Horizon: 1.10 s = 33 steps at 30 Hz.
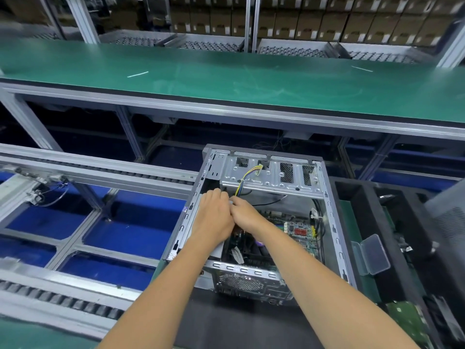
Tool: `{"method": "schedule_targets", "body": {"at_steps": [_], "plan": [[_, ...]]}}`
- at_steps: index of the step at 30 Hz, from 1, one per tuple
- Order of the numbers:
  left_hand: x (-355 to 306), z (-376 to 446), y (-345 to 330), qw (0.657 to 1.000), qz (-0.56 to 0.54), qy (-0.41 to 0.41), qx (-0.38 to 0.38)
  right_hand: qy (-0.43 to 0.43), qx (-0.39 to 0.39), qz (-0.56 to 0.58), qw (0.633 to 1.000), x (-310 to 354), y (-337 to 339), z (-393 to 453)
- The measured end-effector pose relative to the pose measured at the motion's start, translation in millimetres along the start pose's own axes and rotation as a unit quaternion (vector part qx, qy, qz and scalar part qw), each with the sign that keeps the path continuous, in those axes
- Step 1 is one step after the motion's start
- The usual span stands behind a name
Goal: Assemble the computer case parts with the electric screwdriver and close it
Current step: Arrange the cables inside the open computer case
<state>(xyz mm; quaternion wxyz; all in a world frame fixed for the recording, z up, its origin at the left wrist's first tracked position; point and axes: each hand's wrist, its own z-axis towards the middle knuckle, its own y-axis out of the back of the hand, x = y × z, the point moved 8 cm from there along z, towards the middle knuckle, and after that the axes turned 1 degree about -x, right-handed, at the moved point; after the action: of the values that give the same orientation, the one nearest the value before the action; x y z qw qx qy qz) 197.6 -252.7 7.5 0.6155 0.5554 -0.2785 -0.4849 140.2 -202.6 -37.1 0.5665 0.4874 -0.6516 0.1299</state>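
Both hands, left [214, 212] and right [245, 214], meeting inside the open case [332, 222] near centre, fingers curled around something small by the wires [247, 177], exactly what too hidden to tell; risk of snagging or pinching those wires against the far bracket [271, 183].

Two bare forearms, no sleeves or gloves

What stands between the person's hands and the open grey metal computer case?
Nothing visible: left hand and right hand are already inside the open grey metal computer case, meeting beside the yellow-and-blue cable bundle.
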Motion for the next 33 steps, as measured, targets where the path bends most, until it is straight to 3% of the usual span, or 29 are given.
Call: {"method": "schedule_targets", "body": {"at_steps": [12,19,26,29,33], "plan": [[2,20,-2,0.999,-0.033,-0.012,-0.02,0.006,-0.052,0.012,0.999,-2,9,18],[4,21,-1,0.996,-0.085,0.013,-0.022,0.01,-0.036,0.036,0.999,-8,8,13],[5,9,10,0.987,-0.133,0.031,-0.08,0.045,0.0,0.032,0.998,-11,9,10],[4,9,11,0.991,-0.103,0.013,-0.086,0.044,0.014,0.029,0.999,-13,14,12],[-2,22,2,0.999,-0.002,-0.001,-0.037,0.018,0.03,-0.002,0.999,-21,15,17]]}}
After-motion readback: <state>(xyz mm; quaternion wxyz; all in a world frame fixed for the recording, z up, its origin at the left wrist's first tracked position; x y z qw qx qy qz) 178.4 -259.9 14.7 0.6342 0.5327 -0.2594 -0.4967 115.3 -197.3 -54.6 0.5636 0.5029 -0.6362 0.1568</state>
